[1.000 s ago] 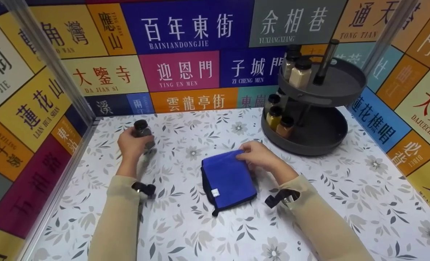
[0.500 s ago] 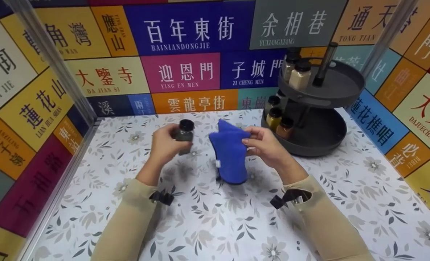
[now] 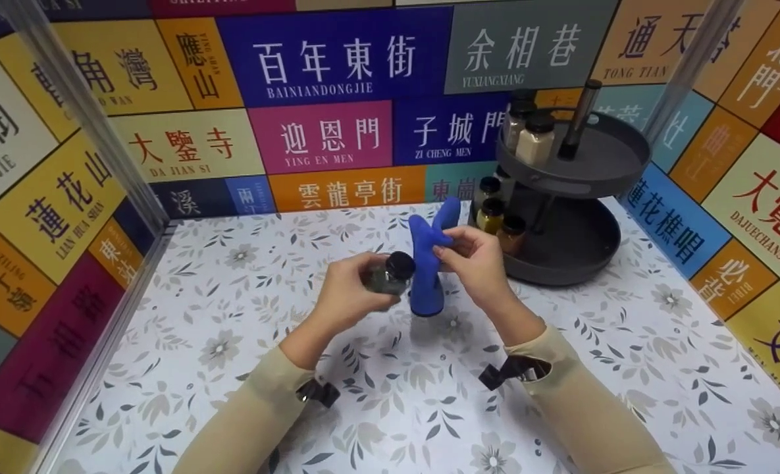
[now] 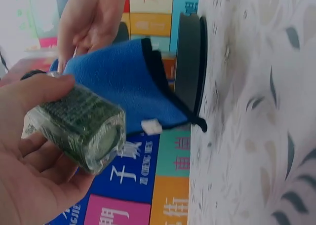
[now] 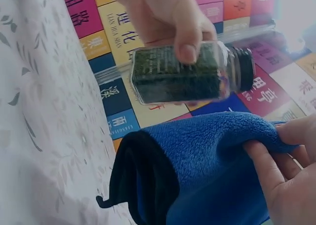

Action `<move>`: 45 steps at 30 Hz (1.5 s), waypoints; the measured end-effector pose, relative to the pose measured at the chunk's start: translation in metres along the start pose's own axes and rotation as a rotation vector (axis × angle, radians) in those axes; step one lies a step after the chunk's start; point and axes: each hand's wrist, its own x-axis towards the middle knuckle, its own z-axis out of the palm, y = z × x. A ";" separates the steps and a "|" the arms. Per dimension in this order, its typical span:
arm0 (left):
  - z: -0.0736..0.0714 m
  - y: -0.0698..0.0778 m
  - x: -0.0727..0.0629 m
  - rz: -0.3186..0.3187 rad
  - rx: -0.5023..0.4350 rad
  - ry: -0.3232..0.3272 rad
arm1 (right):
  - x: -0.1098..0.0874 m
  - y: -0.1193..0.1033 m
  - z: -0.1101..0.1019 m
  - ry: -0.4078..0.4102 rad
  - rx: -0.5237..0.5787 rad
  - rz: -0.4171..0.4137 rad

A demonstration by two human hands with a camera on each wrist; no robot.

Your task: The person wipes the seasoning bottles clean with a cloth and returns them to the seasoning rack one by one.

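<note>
My left hand (image 3: 347,293) grips a clear glass spice jar (image 5: 175,74) with a black lid (image 3: 400,264) and dark green flakes inside. In the head view the jar is tilted, its lid towards the right, beside the blue cloth (image 3: 424,276). Thumb and fingers of my right hand (image 3: 478,263) pinch that cloth near its upper part, and the rest hangs down in folds. A black trim and a small white tag (image 4: 151,127) show on the cloth in the left wrist view. Both hands are raised above the table.
A dark two-tier round rack (image 3: 554,263) stands at the back right, close behind my right hand. Black-lidded jars sit on its upper tier (image 3: 617,158) and lower tier. Walls with printed signs enclose the flower-patterned table (image 3: 390,421).
My left hand has brought the jar from the far left to the cloth and tilted it. My right hand has lifted the cloth off the table, and it now hangs folded.
</note>
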 end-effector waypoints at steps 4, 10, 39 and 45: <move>0.005 0.003 -0.004 0.043 0.050 -0.009 | -0.007 -0.001 0.008 -0.017 -0.099 -0.064; 0.004 0.006 -0.008 0.061 0.155 0.012 | -0.015 -0.005 0.014 -0.051 -0.386 -0.207; 0.003 0.017 -0.013 -0.011 0.372 -0.036 | -0.020 -0.007 0.018 -0.148 -0.768 -0.503; -0.004 0.018 -0.008 -0.018 0.333 0.015 | -0.021 -0.008 0.018 -0.141 -0.776 -0.534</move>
